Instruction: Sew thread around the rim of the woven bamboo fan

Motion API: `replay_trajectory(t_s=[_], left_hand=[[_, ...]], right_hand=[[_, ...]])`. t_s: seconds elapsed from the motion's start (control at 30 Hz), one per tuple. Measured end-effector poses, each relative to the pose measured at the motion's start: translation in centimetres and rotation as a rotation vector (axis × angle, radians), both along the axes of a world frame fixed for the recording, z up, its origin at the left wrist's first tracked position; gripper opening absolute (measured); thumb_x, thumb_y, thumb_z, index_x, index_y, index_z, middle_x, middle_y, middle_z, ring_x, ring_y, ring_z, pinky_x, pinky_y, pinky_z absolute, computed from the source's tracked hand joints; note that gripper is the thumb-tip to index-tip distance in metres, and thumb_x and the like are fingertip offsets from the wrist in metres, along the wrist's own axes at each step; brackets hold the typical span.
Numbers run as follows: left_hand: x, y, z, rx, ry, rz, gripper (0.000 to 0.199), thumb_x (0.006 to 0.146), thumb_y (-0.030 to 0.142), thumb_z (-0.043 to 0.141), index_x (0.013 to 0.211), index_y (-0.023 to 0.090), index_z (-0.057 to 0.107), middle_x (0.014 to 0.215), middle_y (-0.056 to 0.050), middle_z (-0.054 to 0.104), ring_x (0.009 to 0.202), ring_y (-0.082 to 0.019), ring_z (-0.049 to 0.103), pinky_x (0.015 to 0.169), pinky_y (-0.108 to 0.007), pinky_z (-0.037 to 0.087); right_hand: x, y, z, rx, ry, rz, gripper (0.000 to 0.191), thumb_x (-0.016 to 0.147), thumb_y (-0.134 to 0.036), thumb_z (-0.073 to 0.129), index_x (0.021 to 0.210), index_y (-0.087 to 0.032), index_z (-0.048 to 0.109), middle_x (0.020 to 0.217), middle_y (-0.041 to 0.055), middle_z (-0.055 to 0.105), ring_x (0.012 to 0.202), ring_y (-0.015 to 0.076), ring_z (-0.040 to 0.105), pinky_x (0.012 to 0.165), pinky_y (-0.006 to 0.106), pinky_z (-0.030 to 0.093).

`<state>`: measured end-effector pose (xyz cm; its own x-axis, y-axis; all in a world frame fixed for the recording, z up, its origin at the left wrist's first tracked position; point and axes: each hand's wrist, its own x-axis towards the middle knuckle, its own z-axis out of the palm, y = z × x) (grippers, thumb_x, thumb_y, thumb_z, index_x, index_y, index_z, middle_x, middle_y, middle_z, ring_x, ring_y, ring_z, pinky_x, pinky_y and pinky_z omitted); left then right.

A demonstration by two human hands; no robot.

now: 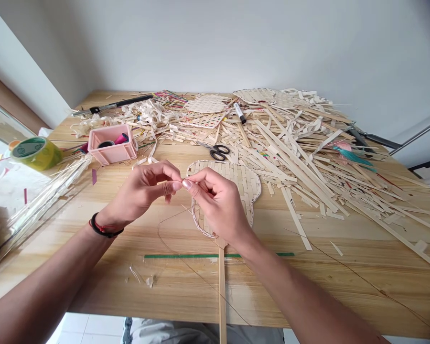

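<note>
My left hand point(139, 191) and my right hand point(215, 203) meet in the air at their fingertips, pinching a thin pale strand point(182, 182), probably bamboo. Under my right hand lies a heart-shaped woven bamboo fan point(236, 179) with a thin rim binding. Its flat wooden handle point(222, 296) runs toward me past the table's edge. A fine dark thread point(165, 239) curves across the wood below my hands, and I cannot see whether it joins the strand. A black cord bracelet point(105, 227) circles my left wrist.
A large heap of bamboo strips point(301, 157) covers the table's right and back, with black-handled scissors point(215, 151) at its edge. A pink plastic box point(112, 145), a roll of tape point(36, 154), a marker point(240, 112) and a green strip point(193, 256) lie nearby.
</note>
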<state>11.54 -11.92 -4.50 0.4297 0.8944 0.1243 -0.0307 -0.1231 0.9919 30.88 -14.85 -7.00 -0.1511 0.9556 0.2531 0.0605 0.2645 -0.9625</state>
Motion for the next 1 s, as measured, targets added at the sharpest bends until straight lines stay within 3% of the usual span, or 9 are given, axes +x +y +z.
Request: replay_trajectory(t_s=[0.23,0.57,1.0], left_hand=[[-0.37,-0.18,-0.12,-0.034,-0.011,-0.03,0.01,0.093,0.024,0.078,0.086,0.017,0.077,0.087,-0.003,0.064,0.071,-0.013,0.058,0.062,-0.024,0.053],[0.12,-0.32,0.46,-0.03,0.029,-0.014,0.022,0.09,0.036,0.082,0.088,0.016,0.075,0.078,-0.002,0.062,0.066,-0.013,0.057,0.056,-0.023,0.054],[0.05,-0.13,0.14,-0.031,0.069,0.013,0.017,0.088,0.028,0.081,0.082,0.015,0.072,0.075,-0.002,0.061,0.065,-0.012,0.055,0.054,-0.021,0.053]], right_hand=[[-0.01,-0.05,0.21,0.002,-0.012,0.009,0.024,0.099,-0.041,0.072,0.087,-0.022,0.067,0.062,-0.0064,0.042,0.057,0.0119,0.035,0.054,0.031,0.027],[0.09,0.13,0.13,-0.02,0.0,-0.003,0.02,0.099,-0.038,0.07,0.088,-0.022,0.069,0.061,-0.0059,0.043,0.056,0.0118,0.036,0.053,0.03,0.028],[0.03,0.05,0.19,-0.014,-0.014,-0.006,0.016,0.101,-0.035,0.069,0.096,-0.021,0.073,0.06,-0.0073,0.04,0.054,0.0111,0.035,0.052,0.03,0.026]])
